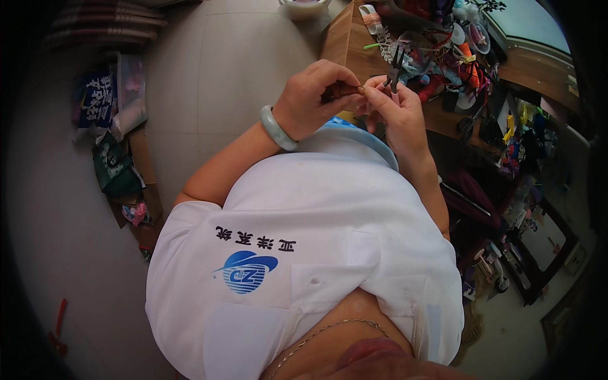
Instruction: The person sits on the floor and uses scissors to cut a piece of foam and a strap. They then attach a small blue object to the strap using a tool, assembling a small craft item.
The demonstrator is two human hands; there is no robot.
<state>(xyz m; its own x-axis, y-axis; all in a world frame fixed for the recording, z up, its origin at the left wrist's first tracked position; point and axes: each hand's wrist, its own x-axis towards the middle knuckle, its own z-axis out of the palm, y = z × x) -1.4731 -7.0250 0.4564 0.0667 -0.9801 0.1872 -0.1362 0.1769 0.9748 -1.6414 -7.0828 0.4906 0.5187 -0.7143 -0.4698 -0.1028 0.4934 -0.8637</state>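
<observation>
My left hand [311,97], with a pale green bangle on its wrist, is raised in front of my body. Its thumb and fingertips pinch a tiny gold-coloured piece [361,89], too small to identify. Fingertips of my right hand [396,107] meet the left ones at this piece. Small pliers [394,71] with dark slim jaws and pale pinkish grips are also held in my right hand, jaws pointing away from me. Part of their handles is hidden by the fingers. Below the hands, a light blue and white cloth [363,135] lies over my lap.
A wooden table [349,45] at the upper right bears a heap of craft materials [427,61]. Scissors [470,124] lie near its edge. On the left, a clear plastic bin [130,90] and a dark green bag [114,166] stand by the floor. A pale basin [304,8] is at the top.
</observation>
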